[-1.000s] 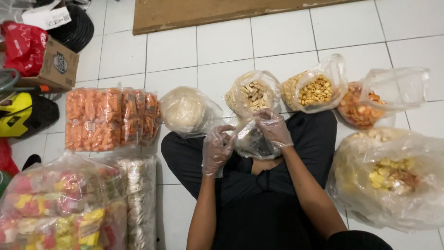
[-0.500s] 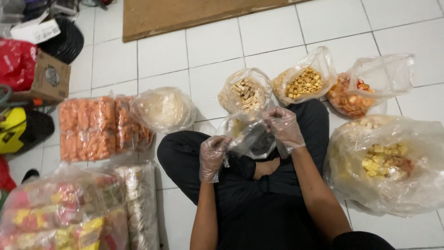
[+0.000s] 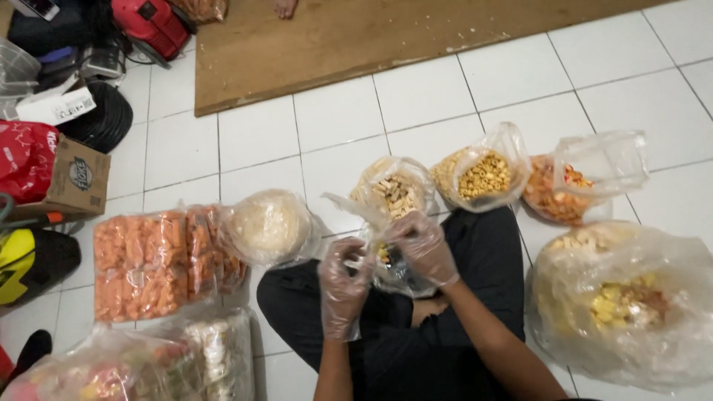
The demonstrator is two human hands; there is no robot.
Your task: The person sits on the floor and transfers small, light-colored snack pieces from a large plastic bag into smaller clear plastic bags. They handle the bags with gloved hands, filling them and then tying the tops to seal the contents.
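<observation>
White floor tiles (image 3: 334, 119) lie under a seated person whose gloved hands meet over the lap. Half a second ago the small clear bag (image 3: 394, 256) was spread open between them; now the left hand (image 3: 343, 276) and right hand (image 3: 422, 245) are both closed on its top, pinching the plastic together near the mouth, which suggests it is being gathered shut. Just beyond stand open bags of stick snacks (image 3: 394, 191), ring snacks (image 3: 483, 174) and orange crackers (image 3: 561, 189); packed orange packets (image 3: 148, 256) lie to the left.
</observation>
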